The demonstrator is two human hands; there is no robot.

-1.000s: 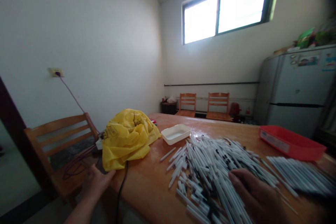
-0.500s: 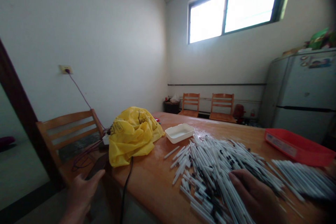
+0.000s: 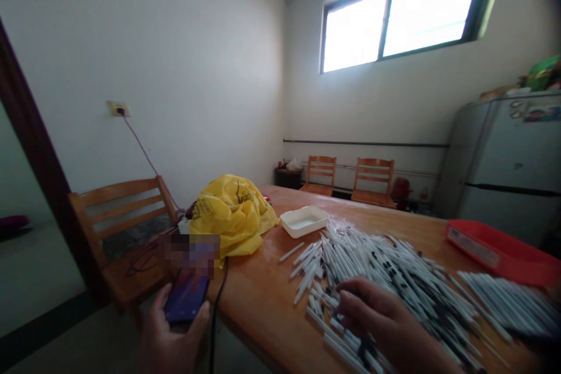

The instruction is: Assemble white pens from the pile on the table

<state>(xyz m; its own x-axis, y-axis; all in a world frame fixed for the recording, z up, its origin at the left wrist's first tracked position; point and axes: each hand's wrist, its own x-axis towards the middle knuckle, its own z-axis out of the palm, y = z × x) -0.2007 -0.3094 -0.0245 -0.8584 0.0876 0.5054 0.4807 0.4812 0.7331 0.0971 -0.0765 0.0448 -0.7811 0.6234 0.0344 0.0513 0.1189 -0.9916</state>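
Note:
My left hand (image 3: 173, 327) is wrapped around the sides of a smartphone (image 3: 187, 298), its screen lit and facing me; a blurred patch covers the upper part. My right hand (image 3: 377, 315) hovers over the near side of a large heap of white pens (image 3: 385, 257) with dark parts. Its fingers are loosely bent and slightly apart, and I see nothing between them. Short white pieces, perhaps caps, lie below it. A yellow plastic bag (image 3: 234, 213) is bunched on the table just beyond the phone.
A shallow white tray (image 3: 304, 221) stands behind the heap on the wooden table (image 3: 252, 298). To the right are a red tray (image 3: 504, 254) and a row of pens (image 3: 504, 298). A black cable (image 3: 218, 315) hangs over the near edge. A wooden chair (image 3: 127, 204) is at left.
My left hand has raised the phone and turned its lit screen toward me. My right hand has moved left across the pen heap. The view has shifted slightly.

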